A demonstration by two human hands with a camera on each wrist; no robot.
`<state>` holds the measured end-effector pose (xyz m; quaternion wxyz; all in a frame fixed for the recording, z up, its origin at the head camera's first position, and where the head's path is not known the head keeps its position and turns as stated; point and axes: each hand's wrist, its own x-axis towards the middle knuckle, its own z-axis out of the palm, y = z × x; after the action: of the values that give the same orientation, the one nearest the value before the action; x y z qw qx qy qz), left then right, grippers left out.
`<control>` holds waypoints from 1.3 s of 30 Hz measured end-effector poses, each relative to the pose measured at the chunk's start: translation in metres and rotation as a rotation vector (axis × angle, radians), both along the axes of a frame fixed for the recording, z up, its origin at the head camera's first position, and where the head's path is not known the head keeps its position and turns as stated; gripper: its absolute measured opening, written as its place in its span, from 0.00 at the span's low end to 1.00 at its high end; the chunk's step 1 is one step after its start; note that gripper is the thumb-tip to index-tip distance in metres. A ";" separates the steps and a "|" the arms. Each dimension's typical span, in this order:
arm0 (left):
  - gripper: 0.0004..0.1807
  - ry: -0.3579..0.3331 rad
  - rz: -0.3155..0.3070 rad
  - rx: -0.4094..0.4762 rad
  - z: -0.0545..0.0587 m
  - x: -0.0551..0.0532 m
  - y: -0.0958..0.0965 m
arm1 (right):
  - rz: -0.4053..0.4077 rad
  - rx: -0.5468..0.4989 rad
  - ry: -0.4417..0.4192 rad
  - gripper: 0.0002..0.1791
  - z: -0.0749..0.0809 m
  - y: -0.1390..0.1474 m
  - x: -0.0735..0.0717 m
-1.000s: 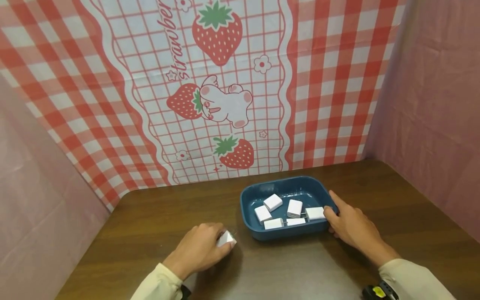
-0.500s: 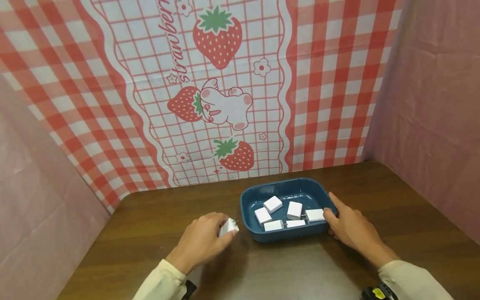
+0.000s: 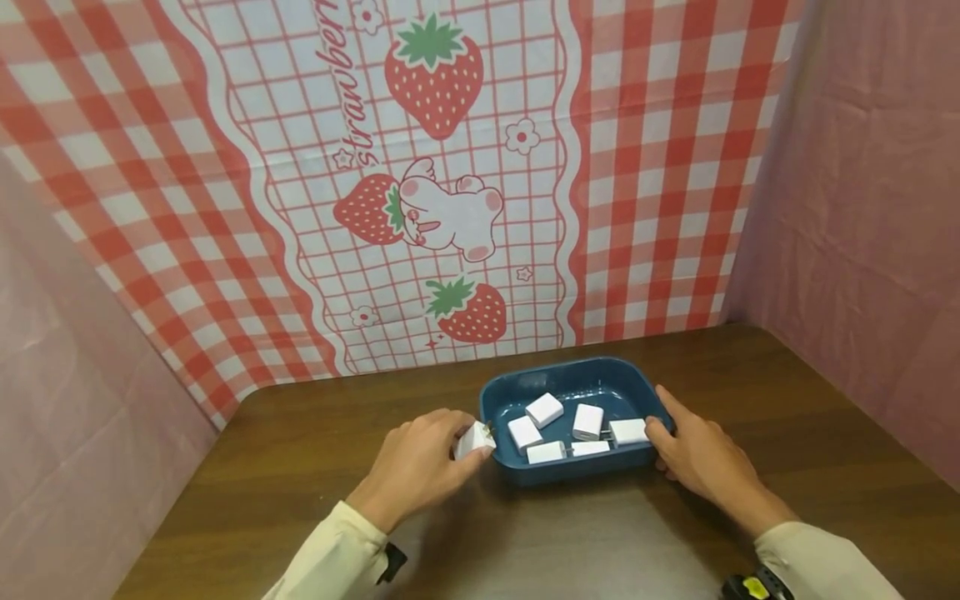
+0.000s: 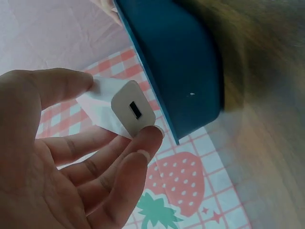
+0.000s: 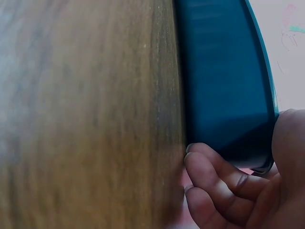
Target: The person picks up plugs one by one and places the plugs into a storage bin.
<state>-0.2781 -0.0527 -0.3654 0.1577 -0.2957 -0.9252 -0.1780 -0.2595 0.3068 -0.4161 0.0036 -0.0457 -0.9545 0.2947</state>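
My left hand pinches a white USB charger between thumb and fingers, beside the left rim of a blue plastic basin. In the left wrist view the charger's USB port faces the camera, close to the basin's outer wall. My right hand grips the basin's right end, thumb over the rim. Its curled fingers press the outside wall low down in the right wrist view. Inside the basin lie several white chargers, among them one charger near the middle and another by my right thumb.
The basin stands on a brown wooden table. A red-and-white checked cloth with strawberries hangs upright behind it. Pink cloth borders the table on the right, and more pink cloth on the left.
My left hand has lifted the charger and moved it right and away from me, up to the basin's left rim. My right hand and the basin have stayed in place.
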 end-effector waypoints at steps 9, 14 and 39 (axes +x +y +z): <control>0.19 -0.029 -0.051 -0.004 0.006 -0.010 0.014 | 0.003 -0.005 -0.006 0.41 0.002 -0.002 -0.001; 0.19 -0.040 -0.057 -0.020 0.006 -0.019 0.026 | 0.002 -0.005 -0.012 0.41 0.001 -0.002 -0.001; 0.22 -0.112 -0.015 -0.128 0.005 -0.047 0.053 | 0.004 -0.033 0.038 0.41 -0.003 -0.004 0.001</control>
<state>-0.3249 -0.0001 -0.3607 0.0853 -0.3018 -0.9398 -0.1360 -0.2589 0.3032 -0.4193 0.0203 -0.0384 -0.9493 0.3115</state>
